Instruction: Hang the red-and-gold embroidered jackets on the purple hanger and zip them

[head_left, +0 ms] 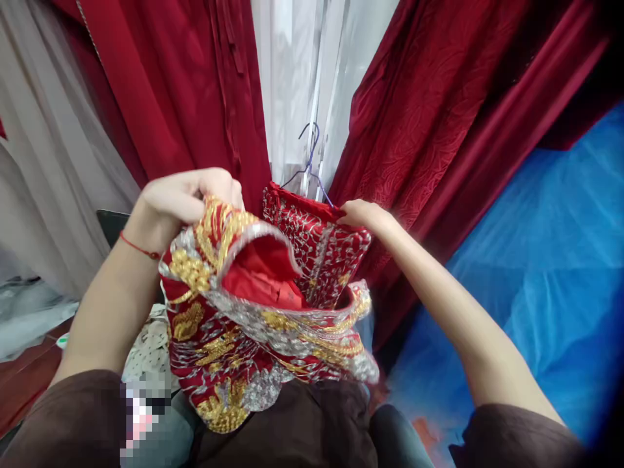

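Here, gold-encrusted red garment; thin, bent wire hanger.

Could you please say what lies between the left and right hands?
In the head view, silver-patterned red cloth lies between the left hand and right hand, a purple hanger at its top.

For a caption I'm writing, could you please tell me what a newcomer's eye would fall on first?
Probably the gold-and-silver embroidered garment at the centre, held by the left hand. Beyond it, the right hand holds a red piece beneath a purple hanger. Bright blue fabric spreads down the right side.
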### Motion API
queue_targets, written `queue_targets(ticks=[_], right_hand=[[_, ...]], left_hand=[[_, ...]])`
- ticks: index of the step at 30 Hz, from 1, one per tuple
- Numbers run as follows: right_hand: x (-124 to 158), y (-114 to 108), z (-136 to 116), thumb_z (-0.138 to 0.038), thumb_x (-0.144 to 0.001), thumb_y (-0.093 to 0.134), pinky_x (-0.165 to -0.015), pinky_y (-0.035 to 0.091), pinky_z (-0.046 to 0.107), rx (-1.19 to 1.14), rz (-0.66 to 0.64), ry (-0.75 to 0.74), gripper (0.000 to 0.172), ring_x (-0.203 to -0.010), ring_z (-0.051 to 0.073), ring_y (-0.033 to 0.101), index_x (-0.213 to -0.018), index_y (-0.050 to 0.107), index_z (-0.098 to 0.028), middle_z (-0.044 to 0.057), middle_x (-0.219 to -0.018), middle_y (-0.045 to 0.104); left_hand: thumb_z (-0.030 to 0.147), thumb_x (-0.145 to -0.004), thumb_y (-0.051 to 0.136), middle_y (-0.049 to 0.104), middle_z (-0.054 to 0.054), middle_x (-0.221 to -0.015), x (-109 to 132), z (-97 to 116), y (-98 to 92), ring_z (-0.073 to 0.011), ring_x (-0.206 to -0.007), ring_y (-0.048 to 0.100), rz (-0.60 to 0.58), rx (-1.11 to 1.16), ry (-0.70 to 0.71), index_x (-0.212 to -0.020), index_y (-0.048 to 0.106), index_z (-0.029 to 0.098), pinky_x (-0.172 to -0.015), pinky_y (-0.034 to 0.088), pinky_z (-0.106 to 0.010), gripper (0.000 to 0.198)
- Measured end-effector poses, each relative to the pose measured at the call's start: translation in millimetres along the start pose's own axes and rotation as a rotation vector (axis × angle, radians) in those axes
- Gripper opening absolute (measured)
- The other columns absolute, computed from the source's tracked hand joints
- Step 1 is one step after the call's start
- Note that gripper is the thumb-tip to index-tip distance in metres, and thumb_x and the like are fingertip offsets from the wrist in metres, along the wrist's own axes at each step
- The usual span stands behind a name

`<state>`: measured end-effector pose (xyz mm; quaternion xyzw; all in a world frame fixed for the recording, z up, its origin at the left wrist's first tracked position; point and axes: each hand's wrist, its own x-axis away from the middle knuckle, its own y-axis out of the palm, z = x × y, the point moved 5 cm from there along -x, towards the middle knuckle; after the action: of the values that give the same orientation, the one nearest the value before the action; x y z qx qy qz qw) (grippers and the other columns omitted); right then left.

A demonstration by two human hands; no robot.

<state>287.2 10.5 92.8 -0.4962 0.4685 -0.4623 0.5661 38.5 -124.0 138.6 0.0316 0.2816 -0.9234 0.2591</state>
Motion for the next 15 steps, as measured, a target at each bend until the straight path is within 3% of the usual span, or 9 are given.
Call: queue_targets(ticks=[4, 8, 10, 12, 15], right_hand=[[-20.2, 14.6, 34.3, -0.025, -0.095, 0.058, -0.092, 0.048, 0.044, 0.075, 0.298, 0.179, 0.036, -0.117, 0.036, 0.063, -0.124, 0.066, -0.005, 0.027, -0.121, 0.067], [-22.8, 26.4, 34.7, -0.016, -0.097, 0.043, -0.084, 0.048, 0.042, -0.018, 0.503, 0.11, 0.032, -0.109, 0.036, 0.064, -0.118, 0.063, -0.003, 0.029, -0.117, 0.066], [-13.8, 27.0, 21.4, -0.025, -0.1, 0.042, -0.082, 0.049, 0.041, -0.163, 0.558, -0.026, 0.03, -0.1, 0.032, 0.066, -0.109, 0.065, -0.009, 0.022, -0.11, 0.068], [1.5, 27.7, 0.3, -0.039, -0.102, 0.038, -0.084, 0.05, 0.04, -0.384, 0.557, -0.286, 0.037, -0.095, 0.027, 0.066, -0.102, 0.066, -0.014, 0.016, -0.103, 0.07], [25.7, 43.7, -33.4, -0.055, -0.101, 0.036, -0.092, 0.052, 0.04, -0.692, 0.282, -0.725, 0.047, -0.101, 0.023, 0.066, -0.109, 0.063, -0.018, 0.01, -0.109, 0.07]], left_hand=[[0.037, -0.061, 0.076, 0.032, 0.004, -0.034, 5.9, -7.3, -39.5, -0.0045, -0.032, 0.026, 0.237, -0.072, -0.025, -0.037, 0.04, 0.019, -0.033, 0.022, -0.022, 0.046], [0.026, -0.056, 0.068, 0.039, 0.002, -0.035, 5.3, -42.4, -69.8, -0.006, -0.033, 0.03, 0.349, -0.101, -0.087, -0.04, 0.046, 0.018, -0.033, 0.02, -0.023, 0.028], [0.022, -0.054, 0.064, 0.038, 0.002, -0.036, 2.4, -58.2, -79.5, -0.006, -0.034, 0.03, 0.434, -0.093, -0.084, -0.041, 0.047, 0.017, -0.035, 0.019, -0.022, 0.022], [0.02, -0.052, 0.059, 0.036, 0.003, -0.037, -1.5, -70.3, -86.0, -0.0055, -0.035, 0.029, 0.518, -0.093, -0.076, -0.04, 0.045, 0.017, -0.037, 0.019, -0.021, 0.019], [0.019, -0.051, 0.055, 0.032, 0.004, -0.038, -6.8, -80.9, -92.1, -0.0045, -0.037, 0.026, 0.637, -0.115, -0.036, -0.039, 0.04, 0.017, -0.039, 0.017, -0.02, 0.019]])
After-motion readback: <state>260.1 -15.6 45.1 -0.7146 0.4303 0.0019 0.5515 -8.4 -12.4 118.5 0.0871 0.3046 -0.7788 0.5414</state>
